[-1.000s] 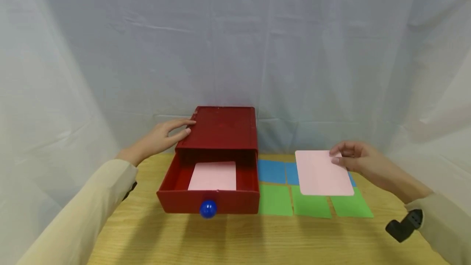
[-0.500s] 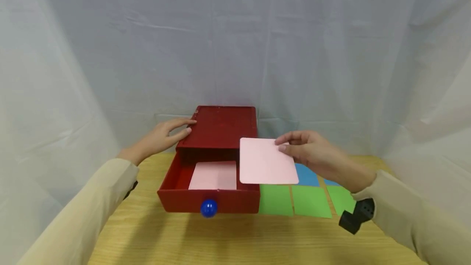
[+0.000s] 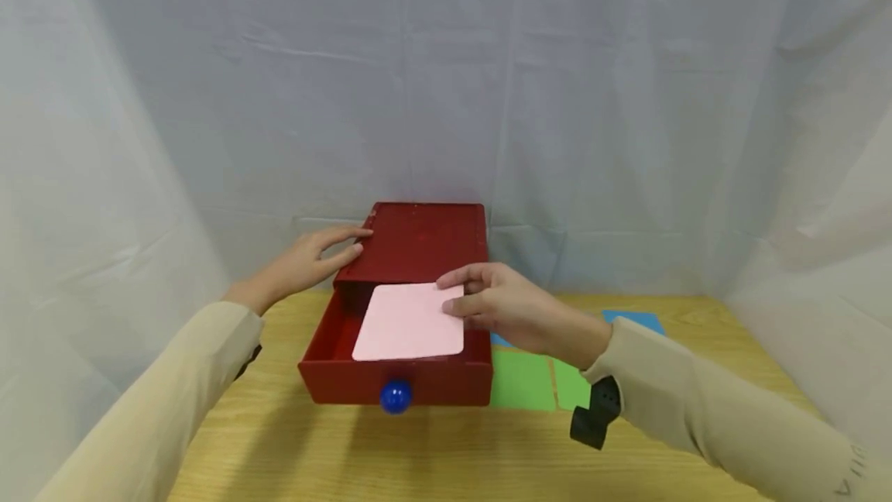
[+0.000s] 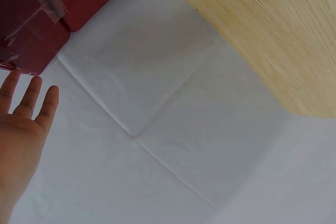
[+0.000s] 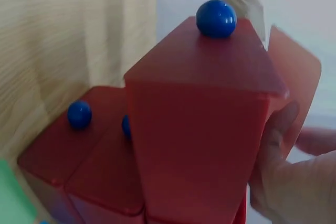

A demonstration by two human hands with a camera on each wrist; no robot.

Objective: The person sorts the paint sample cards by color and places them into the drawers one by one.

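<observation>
Drawer [image 3: 394, 379] of the red box [image 3: 425, 242] pulled out near the desk's [image 3: 446, 455] middle, left hand [image 3: 307, 262] flat on the box, right hand [image 3: 498, 307] pinching a pink card [image 3: 407, 322] over it (contents hidden beneath), placing seemingly underway; green cards [image 3: 519, 380] and blue card [image 3: 634, 320] remain rightward.

— What carries everything here?
— A light wooden desk [image 3: 446, 448] with a visible grain.
— And what sits directly on it?
— A red box-shaped drawer cabinet [image 3: 418, 242] at about 11 o'clock, flat green paper cards [image 3: 521, 379] at 3 o'clock just beside it, and a flat blue paper card [image 3: 636, 319] at 2 o'clock.
</observation>
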